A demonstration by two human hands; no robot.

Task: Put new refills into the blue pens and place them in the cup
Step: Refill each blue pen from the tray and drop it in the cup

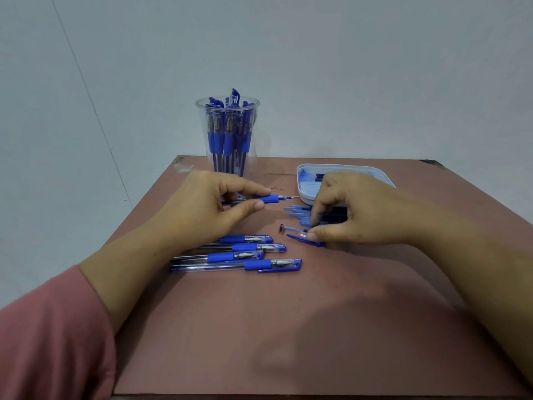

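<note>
left grip (202,206) pinches pen (269,199) | right grip (354,209) at cap (304,240), hold unclear

The left hand (202,209) pinches a clear plastic pen with a blue grip (268,199), and the right hand (354,209) pinches a blue plastic cap (301,239).

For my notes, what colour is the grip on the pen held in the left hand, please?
Blue; the grip shows best in the head view.

The pen (266,199) in the left hand (199,209) pinch has a blue grip; the cap (302,239) between the right hand (354,209) fingertips is blue; table (288,327) reddish-brown, sleeve (52,336) pink.
</note>
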